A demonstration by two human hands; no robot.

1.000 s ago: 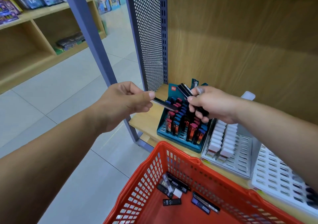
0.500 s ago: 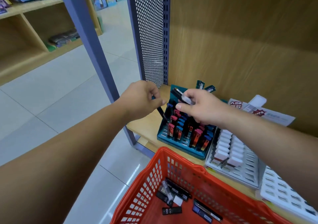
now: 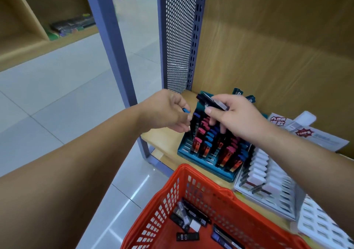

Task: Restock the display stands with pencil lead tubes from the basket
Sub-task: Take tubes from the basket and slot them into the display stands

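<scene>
A teal display stand (image 3: 207,169) sits on the wooden shelf, holding rows of dark lead tubes with red and blue caps. My left hand (image 3: 168,112) pinches a blue-capped tube (image 3: 194,126) upright at the stand's back left corner. My right hand (image 3: 237,118) hovers over the stand's back rows and grips a small bunch of dark tubes (image 3: 211,102) between thumb and fingers. The red basket (image 3: 172,191) below holds several more tubes (image 3: 186,236) on its floor.
A white stand (image 3: 266,208) with white-capped tubes sits right of the teal one, and another white tray (image 3: 323,229) lies further right. A perforated grey panel (image 3: 177,38) and a grey post (image 3: 109,38) rise at the shelf's left end. Printed cards (image 3: 306,133) lean against the wooden back wall.
My left hand took one tube from the bunch and lowered it, now upright, to the stand's left column. My right hand stayed above the stand with the bunch.
</scene>
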